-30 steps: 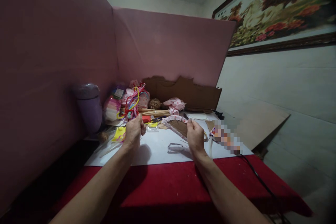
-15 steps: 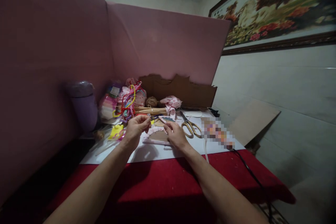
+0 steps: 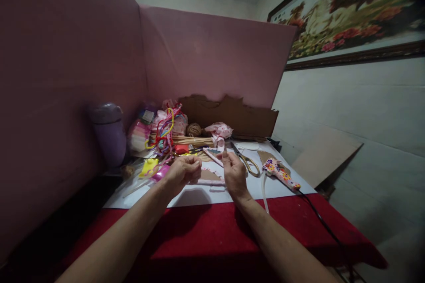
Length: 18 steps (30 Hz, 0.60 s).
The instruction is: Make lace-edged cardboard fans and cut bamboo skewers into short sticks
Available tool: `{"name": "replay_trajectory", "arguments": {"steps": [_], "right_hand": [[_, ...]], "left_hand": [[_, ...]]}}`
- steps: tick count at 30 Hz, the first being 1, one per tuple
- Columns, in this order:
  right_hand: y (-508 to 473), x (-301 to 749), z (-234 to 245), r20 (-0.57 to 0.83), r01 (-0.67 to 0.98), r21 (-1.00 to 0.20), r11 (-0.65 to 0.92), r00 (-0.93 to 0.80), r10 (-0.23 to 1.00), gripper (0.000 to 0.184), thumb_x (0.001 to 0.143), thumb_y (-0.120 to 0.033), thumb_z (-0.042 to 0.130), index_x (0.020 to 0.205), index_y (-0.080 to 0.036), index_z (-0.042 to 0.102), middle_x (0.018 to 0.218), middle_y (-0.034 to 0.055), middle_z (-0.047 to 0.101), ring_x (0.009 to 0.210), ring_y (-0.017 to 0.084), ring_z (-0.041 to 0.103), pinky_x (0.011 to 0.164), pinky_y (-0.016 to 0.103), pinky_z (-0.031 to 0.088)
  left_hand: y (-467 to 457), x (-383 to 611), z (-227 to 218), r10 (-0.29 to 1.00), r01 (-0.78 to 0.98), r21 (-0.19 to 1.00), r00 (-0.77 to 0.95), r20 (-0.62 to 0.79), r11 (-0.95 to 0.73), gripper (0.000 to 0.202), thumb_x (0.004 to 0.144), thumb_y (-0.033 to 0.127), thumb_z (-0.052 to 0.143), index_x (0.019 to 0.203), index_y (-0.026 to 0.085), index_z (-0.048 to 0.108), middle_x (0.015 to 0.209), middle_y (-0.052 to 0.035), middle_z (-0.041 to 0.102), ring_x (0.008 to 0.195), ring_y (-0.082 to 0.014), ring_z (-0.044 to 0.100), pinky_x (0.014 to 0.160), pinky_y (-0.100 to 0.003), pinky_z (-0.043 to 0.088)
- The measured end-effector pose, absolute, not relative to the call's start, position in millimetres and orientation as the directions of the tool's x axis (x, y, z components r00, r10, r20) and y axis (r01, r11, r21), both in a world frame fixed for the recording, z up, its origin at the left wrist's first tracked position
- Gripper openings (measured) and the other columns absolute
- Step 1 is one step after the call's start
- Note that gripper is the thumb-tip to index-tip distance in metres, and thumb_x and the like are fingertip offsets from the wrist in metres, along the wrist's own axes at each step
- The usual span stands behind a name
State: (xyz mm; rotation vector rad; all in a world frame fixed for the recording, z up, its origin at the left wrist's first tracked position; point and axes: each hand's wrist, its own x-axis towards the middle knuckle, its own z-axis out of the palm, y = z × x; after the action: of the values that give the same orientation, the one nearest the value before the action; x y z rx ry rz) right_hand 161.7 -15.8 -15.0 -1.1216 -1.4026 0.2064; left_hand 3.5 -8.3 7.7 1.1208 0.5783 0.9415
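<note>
Through the head camera I see the person's two bare hands raised side by side over a work table, apart from each other. The left hand (image 3: 184, 170) has its thumb and fingertips drawn together; I cannot tell whether something thin is pinched there. The right hand (image 3: 235, 174) is partly curled with the thumb uppermost, and I cannot make out whether it grips anything.

Between the hands, a brown cardboard piece (image 3: 210, 175) edged in pink fabric lies on a white sheet (image 3: 255, 190), its ends partly hidden by them. Just beyond it, near the right fingertips, is a second fabric-edged piece (image 3: 212, 155).

To the right of the right hand, I see gold-handled scissors (image 3: 241, 155), then a flower-patterned glue gun (image 3: 279, 172) with its cord trailing off. To the left of the left hand lie a magenta item (image 3: 160, 173) and a yellow packet (image 3: 148, 167). Farther beyond both hands are a bundle of thin sticks (image 3: 192, 141), a ball of twine (image 3: 194, 130) and crumpled pink cloth (image 3: 221, 130).
</note>
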Motion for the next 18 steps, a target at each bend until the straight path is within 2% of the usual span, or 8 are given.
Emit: {"name": "replay_trajectory", "arguments": {"steps": [4,8,10,14,18], "right_hand": [[-20,163,-11,0.663,0.431,-0.729,0.531,0.252,0.705,0.038,0.09,-0.042,0.038,0.076,-0.016,0.063,0.076,0.0053,0.064,0.073,0.017,0.057,0.068,0.027,0.041],[-24,171,-2,0.656,0.372,-0.755,0.54,0.42,0.627,0.037,0.089,-0.042,0.039,0.077,-0.016,0.062,0.075,0.0046,0.063,0.072,0.017,0.057,0.067,0.027,0.04],[-24,175,1,0.631,0.344,-0.774,0.531,0.488,0.603,0.039,0.089,-0.043,0.039,0.076,-0.015,0.062,0.074,0.0049,0.063,0.071,0.017,0.056,0.066,0.027,0.039],[-21,177,1,0.577,0.286,-0.814,0.506,0.501,0.645,0.038,0.086,-0.045,0.042,0.075,-0.014,0.062,0.071,0.0042,0.062,0.068,0.016,0.054,0.063,0.026,0.038],[-15,178,-4,0.514,0.196,-0.852,0.486,0.494,0.702,0.032,0.083,-0.042,0.044,0.078,-0.015,0.061,0.073,0.0035,0.061,0.066,0.014,0.052,0.059,0.025,0.037]], "left_hand": [[-6,-1,6,0.861,-0.329,0.927,0.509,0.012,0.182,0.026,0.067,0.024,0.064,0.057,0.016,0.042,0.041,0.006,0.033,0.035,-0.0046,0.025,0.035,-0.017,0.013],[-7,-4,9,0.9,-0.35,0.925,0.436,0.019,0.15,0.03,0.073,0.031,0.061,0.055,0.016,0.042,0.039,0.0064,0.03,0.034,-0.0039,0.022,0.035,-0.017,0.012],[-8,-4,11,0.902,-0.378,0.918,0.427,0.063,0.115,0.031,0.075,0.035,0.061,0.057,0.015,0.045,0.041,0.0059,0.033,0.035,-0.0039,0.024,0.036,-0.017,0.014],[-9,-2,15,0.877,-0.434,0.901,0.438,0.198,0.013,0.027,0.072,0.031,0.067,0.062,0.013,0.05,0.05,0.0034,0.044,0.043,-0.0044,0.036,0.041,-0.017,0.025],[-11,-1,16,0.857,-0.363,0.93,0.462,0.228,-0.052,0.02,0.069,0.026,0.07,0.067,0.011,0.055,0.056,0.0013,0.053,0.047,-0.0052,0.043,0.046,-0.019,0.033]]}}
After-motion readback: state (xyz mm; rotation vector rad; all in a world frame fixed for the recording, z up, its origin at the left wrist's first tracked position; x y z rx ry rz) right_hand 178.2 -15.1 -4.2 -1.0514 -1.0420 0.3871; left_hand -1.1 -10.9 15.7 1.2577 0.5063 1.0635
